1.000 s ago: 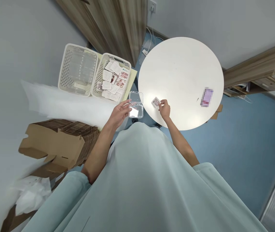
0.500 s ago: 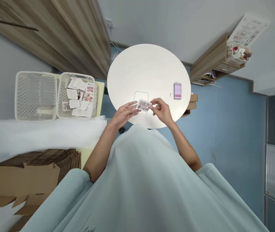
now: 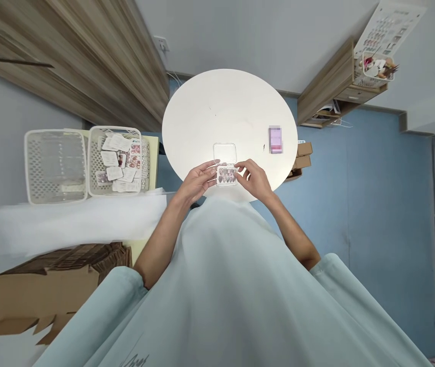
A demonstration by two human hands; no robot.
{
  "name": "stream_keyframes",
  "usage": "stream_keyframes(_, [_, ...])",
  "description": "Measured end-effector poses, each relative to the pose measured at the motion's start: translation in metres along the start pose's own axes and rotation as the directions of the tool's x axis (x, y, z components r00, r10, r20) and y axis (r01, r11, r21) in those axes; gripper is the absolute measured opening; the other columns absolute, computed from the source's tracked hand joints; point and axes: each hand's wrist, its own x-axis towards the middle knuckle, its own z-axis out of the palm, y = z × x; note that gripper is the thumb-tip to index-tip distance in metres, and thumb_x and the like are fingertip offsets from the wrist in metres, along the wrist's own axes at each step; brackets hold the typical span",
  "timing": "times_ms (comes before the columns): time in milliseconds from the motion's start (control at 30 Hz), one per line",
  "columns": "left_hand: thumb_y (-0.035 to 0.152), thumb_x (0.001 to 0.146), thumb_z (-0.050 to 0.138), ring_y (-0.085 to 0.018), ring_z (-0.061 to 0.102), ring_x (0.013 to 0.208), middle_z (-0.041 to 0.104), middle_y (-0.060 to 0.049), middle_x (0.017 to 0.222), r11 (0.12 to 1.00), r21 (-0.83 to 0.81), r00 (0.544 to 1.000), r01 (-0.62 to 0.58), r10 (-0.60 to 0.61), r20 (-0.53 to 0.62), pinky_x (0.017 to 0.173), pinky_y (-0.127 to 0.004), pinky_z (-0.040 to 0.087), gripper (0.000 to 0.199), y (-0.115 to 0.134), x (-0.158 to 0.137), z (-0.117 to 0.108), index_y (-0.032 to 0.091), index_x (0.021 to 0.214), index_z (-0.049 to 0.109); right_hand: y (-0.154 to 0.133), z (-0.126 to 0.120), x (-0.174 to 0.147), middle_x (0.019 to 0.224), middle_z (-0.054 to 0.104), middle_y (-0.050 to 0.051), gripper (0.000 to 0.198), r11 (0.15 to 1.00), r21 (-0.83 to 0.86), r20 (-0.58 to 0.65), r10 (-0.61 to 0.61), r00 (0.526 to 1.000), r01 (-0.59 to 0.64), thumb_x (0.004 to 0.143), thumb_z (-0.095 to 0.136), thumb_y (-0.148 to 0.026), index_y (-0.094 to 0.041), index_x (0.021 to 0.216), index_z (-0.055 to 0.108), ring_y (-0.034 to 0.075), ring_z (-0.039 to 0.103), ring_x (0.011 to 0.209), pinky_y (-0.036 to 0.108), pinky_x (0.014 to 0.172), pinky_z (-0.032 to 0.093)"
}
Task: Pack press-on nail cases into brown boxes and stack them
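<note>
A card of press-on nails (image 3: 226, 176), with dark and pinkish nails in two rows, lies in or just over the base of a clear plastic case. The case's hinged lid (image 3: 225, 153) is raised and points away from me. At the left edge, my left hand (image 3: 198, 181) holds the case between thumb and fingers. My right hand (image 3: 254, 179) has its thumb and fingertips closed at the card's right edge. Both hands are low over the near side of the round white table (image 3: 225, 102).
A phone with a blurred screen (image 3: 275, 139) lies on the table's right side. On the left are a basket of white packets and nail cards (image 3: 144, 171) and another white basket (image 3: 28, 168). Folded cardboard boxes (image 3: 49, 290) sit nearer me; a wooden cabinet (image 3: 328, 81) stands at right.
The nail card has gone from tilted above the case to level with its base. My right hand has come down slightly with it, and the view has shifted a little.
</note>
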Motion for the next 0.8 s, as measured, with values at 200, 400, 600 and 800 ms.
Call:
stream_keyframes(200, [0.049, 0.086, 0.097, -0.035, 0.074, 0.136, 0.077, -0.020, 0.147, 0.999, 0.052, 1.000, 0.004, -0.003, -0.021, 0.117, -0.054, 0.061, 0.068, 0.006, -0.010, -0.002, 0.019, 0.142, 0.075, -0.010, 0.013, -0.002, 0.119, 0.070, 0.006, 0.020, 0.987, -0.160, 0.035, -0.022, 0.999, 0.027, 0.111, 0.063, -0.031, -0.025, 0.128, 0.073, 0.015, 0.067, 0.076, 0.030, 0.076, 0.055])
stream_keyframes(400, [0.049, 0.084, 0.098, -0.034, 0.074, 0.136, 0.077, -0.019, 0.146, 0.998, 0.063, 0.998, -0.005, 0.009, -0.058, 0.116, -0.053, 0.062, 0.069, 0.011, -0.018, -0.011, 0.019, 0.142, 0.075, -0.023, 0.016, 0.003, 0.117, 0.074, 0.007, 0.026, 0.981, -0.192, 0.017, -0.017, 1.000, 0.020, 0.113, 0.062, -0.040, -0.026, 0.126, 0.080, 0.016, 0.067, 0.076, 0.031, 0.075, 0.055])
stream_keyframes(600, [0.051, 0.084, 0.098, -0.035, 0.074, 0.137, 0.077, -0.020, 0.148, 0.999, 0.045, 1.000, -0.001, 0.002, -0.022, 0.115, -0.052, 0.063, 0.069, 0.016, -0.027, -0.021, 0.019, 0.141, 0.077, -0.019, 0.019, 0.038, 0.110, 0.080, 0.007, 0.049, 0.983, 0.098, -0.209, 0.171, 0.963, -0.153, 0.105, 0.069, -0.067, -0.023, 0.123, 0.081, 0.019, 0.069, 0.079, 0.036, 0.084, 0.062])
stream_keyframes(800, [0.047, 0.083, 0.099, -0.037, 0.076, 0.135, 0.078, -0.021, 0.146, 0.999, 0.025, 0.999, 0.033, -0.033, -0.005, 0.111, -0.050, 0.065, 0.066, 0.017, -0.034, -0.029, 0.019, 0.140, 0.079, -0.014, 0.036, 0.069, 0.098, 0.080, 0.004, 0.062, 0.904, 0.350, -0.091, 0.293, 0.952, -0.245, 0.098, 0.066, -0.084, -0.024, 0.104, 0.079, 0.017, 0.066, 0.070, 0.034, 0.073, 0.061])
